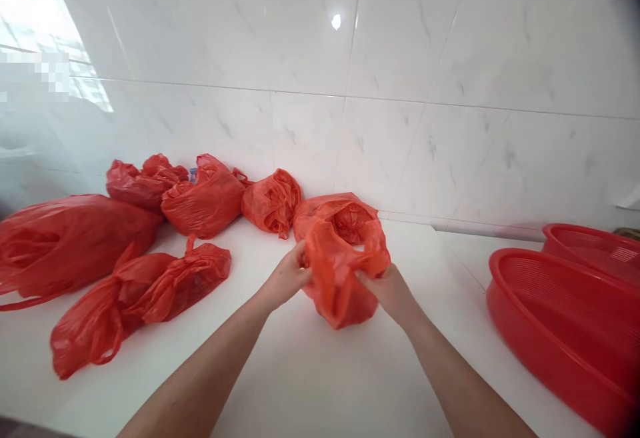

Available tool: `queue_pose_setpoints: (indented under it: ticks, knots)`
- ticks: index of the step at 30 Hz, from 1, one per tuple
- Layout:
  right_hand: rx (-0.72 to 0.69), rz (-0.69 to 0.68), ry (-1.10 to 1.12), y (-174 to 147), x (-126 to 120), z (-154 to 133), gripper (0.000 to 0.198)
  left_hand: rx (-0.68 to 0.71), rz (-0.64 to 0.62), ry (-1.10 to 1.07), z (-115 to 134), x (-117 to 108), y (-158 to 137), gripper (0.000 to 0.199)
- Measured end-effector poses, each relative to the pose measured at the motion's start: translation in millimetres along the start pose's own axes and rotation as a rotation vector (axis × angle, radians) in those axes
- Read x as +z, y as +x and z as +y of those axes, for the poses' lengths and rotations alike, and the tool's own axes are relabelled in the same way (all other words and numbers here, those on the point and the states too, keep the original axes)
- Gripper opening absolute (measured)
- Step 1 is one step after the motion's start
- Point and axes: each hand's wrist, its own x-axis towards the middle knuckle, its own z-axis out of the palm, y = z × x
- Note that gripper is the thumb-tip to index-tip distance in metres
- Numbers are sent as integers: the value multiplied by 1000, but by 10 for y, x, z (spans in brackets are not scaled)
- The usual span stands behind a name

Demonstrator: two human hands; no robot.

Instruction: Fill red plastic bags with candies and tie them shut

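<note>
In the middle of the head view is a red plastic bag (343, 291), its mouth spread upward between both hands. My left hand (291, 273) pinches the bag's left edge. On the other side my right hand (383, 289) grips the right edge with thumb and fingers. The bag's contents are hidden from this angle. Just behind it, against the wall, sits another red plastic bag (325, 208), partly covered by the held one; where the two meet is hard to make out.
Several filled red bags lie to the left, including a large one (75, 238) and a knotted one (150, 285). A bunched red bag (273, 201) stands by the tiled wall (300, 138). Red plastic baskets (545, 331) occupy the right side of the white table (320, 385).
</note>
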Motion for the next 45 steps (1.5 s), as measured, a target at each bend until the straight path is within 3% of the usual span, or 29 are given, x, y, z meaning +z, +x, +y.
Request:
queue_pose_setpoints:
  ticks: [2,6,10,13,17,25,28,30,32,34,36,38,40,43,45]
  knots:
    - [59,79,136,44,-68,-9,36,-31,30,-118,83,47,137,26]
    - [104,268,479,81,-230,52,42,49,256,-430,135,-11,288,27]
    - [82,258,627,92,-291,237,35,53,364,-605,82,-113,327,25]
    - [124,209,622,92,-270,446,30,-10,376,-624,-69,-169,335,25]
    - [219,251,632,96,-252,666,31,-88,431,-604,-372,-211,307,34]
    - [190,187,494,81,-252,685,44,8,390,-355,-627,-143,84,59]
    - [113,499,212,10,-254,534,53,-21,334,-254,-638,-88,57,50]
    - [-88,781,-54,-86,-228,341,60,-33,329,-221,-646,-47,51,46]
    - [-377,889,-288,-194,-140,102,59,-10,351,-179,-651,-4,43,45]
    - [-598,749,-446,-260,26,-123,44,28,339,-116,-644,37,27,44]
    - [-658,473,-518,-239,250,-279,34,61,293,-38,-622,71,4,41]
    - [-619,278,-526,-118,479,-350,41,97,235,25,-598,93,-20,42]
    - [-532,226,-484,66,656,-371,52,145,179,83,-592,92,-32,50]
    - [-362,160,-373,311,757,-426,31,177,148,198,-649,43,-17,61]
    - [-304,143,-284,371,715,-530,22,120,148,260,-715,-11,10,44]
